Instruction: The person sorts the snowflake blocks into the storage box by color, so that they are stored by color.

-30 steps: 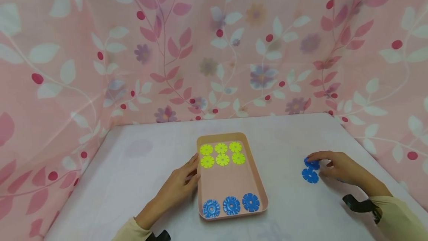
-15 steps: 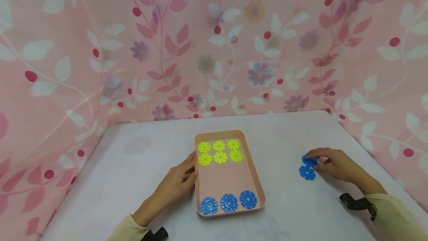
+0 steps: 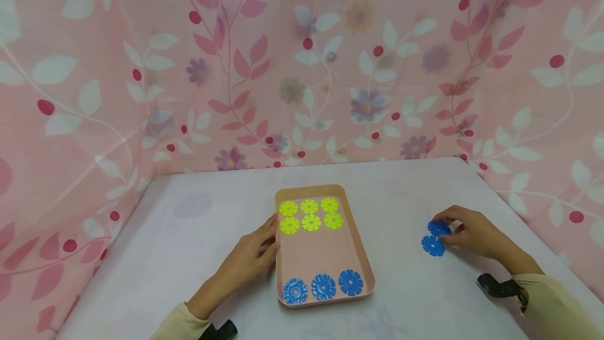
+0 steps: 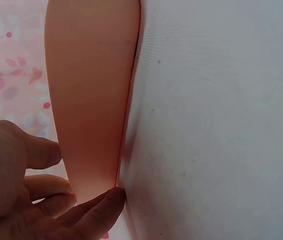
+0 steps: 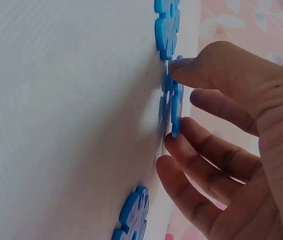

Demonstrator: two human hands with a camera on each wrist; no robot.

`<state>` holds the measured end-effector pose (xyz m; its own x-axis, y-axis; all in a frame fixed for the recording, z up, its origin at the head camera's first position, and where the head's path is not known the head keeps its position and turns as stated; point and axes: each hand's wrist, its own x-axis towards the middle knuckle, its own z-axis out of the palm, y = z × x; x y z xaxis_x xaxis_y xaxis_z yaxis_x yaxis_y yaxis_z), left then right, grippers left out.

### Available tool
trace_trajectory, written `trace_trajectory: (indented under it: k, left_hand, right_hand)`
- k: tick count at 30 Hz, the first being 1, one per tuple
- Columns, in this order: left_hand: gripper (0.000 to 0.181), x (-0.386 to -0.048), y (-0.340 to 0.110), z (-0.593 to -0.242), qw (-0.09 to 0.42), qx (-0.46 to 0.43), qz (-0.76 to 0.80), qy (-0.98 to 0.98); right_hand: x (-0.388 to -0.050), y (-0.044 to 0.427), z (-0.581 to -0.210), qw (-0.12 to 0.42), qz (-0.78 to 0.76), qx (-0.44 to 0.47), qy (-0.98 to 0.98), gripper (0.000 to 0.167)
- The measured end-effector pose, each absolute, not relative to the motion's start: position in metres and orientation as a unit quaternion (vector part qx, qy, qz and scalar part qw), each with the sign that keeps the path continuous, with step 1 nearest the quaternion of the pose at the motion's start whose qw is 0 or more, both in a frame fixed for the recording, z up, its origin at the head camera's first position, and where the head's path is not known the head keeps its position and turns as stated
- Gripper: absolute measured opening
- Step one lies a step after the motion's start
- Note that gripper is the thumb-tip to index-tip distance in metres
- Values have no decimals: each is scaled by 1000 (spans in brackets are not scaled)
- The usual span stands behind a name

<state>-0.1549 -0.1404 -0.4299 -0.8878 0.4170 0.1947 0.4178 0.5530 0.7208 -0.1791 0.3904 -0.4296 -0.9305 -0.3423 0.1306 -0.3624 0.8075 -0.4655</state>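
Note:
At the right of the head view, my right hand (image 3: 476,232) pinches a blue flower-shaped disc (image 3: 439,227) by its edge. In the right wrist view this disc (image 5: 177,107) stands slightly off the tabletop, between thumb and fingers. Another blue disc (image 3: 433,246) lies just in front of it, and a third blue disc (image 5: 134,215) appears low in the right wrist view, hidden by the hand in the head view. My left hand (image 3: 245,256) rests its fingertips against the left side of a pink tray (image 3: 318,251), fingers loosely bent.
In the tray, several yellow-green notched discs (image 3: 311,222) lie in two rows at the far end. Three blue discs (image 3: 323,287) line its near end. A white cloth covers the table (image 3: 203,224), and a floral curtain (image 3: 292,67) hangs behind and at both sides.
My right hand's thumb and fingers have closed on the far blue disc and raised it slightly. My left hand and the tray stay in place; the head view has shifted a little.

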Motion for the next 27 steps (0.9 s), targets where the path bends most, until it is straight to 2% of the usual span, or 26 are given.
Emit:
trace_trajectory:
  k: [11,27]
  left_hand:
    - [59,-153,-141,-430,2,-236,-406,-883]
    - [58,-155,-143,-430,6,-251,-398,-883]
  right_hand:
    - [-179,388,-427,8,245,147,-958,48]
    - [-183,377,-408,84,237,184,-950,42]
